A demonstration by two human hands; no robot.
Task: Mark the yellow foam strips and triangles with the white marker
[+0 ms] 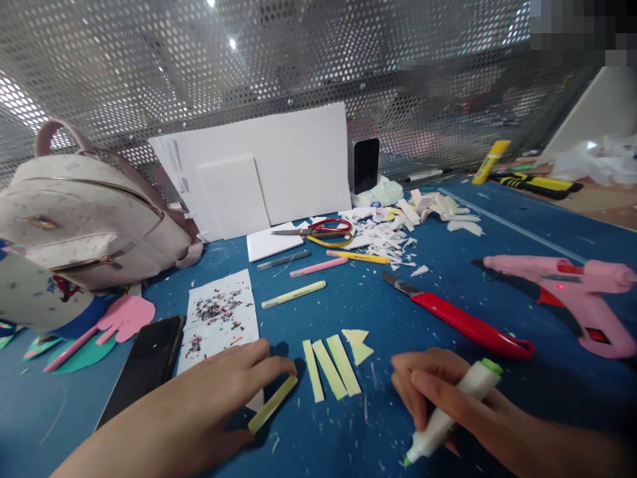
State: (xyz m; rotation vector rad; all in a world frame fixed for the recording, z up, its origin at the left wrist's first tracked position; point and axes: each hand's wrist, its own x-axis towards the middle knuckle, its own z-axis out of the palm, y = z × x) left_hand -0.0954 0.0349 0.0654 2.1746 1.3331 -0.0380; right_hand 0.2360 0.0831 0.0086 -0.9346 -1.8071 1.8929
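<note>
Pinching a narrow yellow-green strip near its two ends, between thumb and finger of the left hand, low over the blue table and close by a speckled paper! Across on the right, clasping a white marker in the right hand with fingers curled round the barrel, pointing its green nib down at the tabletop; touching or just above, impossible to tell. Look between the hands: spotting three loose strips side by side, plus a notched piece at their right. Farther out, passing a red cutter just beyond the right hand, then a pink glue gun. Up the middle, counting a yellow-green pen, a pink pen and scissors, near a heap of pale offcuts. Back left, finding a dark phone beside the speckled paper.
</note>
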